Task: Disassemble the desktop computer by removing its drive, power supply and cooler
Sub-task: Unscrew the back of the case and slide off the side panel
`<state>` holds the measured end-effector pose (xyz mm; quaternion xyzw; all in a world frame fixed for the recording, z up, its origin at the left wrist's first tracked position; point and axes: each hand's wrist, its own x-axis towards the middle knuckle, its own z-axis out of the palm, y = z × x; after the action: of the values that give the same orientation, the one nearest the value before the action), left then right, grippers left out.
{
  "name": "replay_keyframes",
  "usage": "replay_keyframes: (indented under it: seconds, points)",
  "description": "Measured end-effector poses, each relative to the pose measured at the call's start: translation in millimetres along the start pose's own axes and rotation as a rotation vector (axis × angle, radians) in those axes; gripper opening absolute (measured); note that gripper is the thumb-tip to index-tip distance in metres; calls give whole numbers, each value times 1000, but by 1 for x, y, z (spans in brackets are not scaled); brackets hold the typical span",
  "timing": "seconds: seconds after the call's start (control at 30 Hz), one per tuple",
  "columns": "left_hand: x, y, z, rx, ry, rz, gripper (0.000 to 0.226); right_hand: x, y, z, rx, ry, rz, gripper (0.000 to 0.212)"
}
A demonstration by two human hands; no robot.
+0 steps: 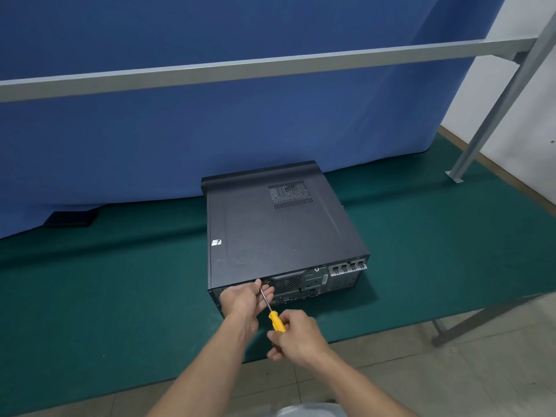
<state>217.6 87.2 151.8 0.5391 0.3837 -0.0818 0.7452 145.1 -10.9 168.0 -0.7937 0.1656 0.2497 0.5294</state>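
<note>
Blue curtain (180, 130) behind; green mat (90, 281); tiled floor (451, 371); metal frame (270, 67).

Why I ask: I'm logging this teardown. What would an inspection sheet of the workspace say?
Surface: green mat over the table.
Job's things: black desktop computer lies flat, cover on, rear facing the person; yellow-handled screwdriver, tip at the rear panel.
Clutter: dark flat object at the mat's far left.
Hands: left hand pinches the shaft near the tip; right hand grips the handle.
Cables: nothing seen.
Surroundings: blue curtain, grey metal frame, tiled floor.
</note>
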Motion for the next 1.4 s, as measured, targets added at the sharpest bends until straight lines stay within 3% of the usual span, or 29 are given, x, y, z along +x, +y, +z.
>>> replay_keyframes:
  seconds: [0.2,0.37,0.53,0.63,0.77,0.97,1.1,1.23,1.4]
  points:
    - [5,-2,-7,192,-82,121,5,2,14,-32,-113,42,71,5]
    - [5,4,-8,630,-279,477,7,4,4,-41,130,321,30,31]
    - [-8,15,8,912,-475,774,10,6,-21,-50,180,565,-96,16]
    - [-12,19,21,1003,-545,913,10,11,-26,-54,113,598,-111,12]
    - [-10,19,39,1099,-619,1080,12,24,-20,-64,204,594,-35,10]
    - [1,14,88,1122,-720,1123,9,46,-10,-113,324,561,-16,11]
    - [20,16,137,1102,-594,1102,29,79,-10,-171,269,595,-67,8]
    - [55,25,189,1245,-407,981,51,131,-13,-238,86,602,-82,11]
    - [100,32,236,1399,-146,854,55,218,-9,-295,-213,512,-33,12]
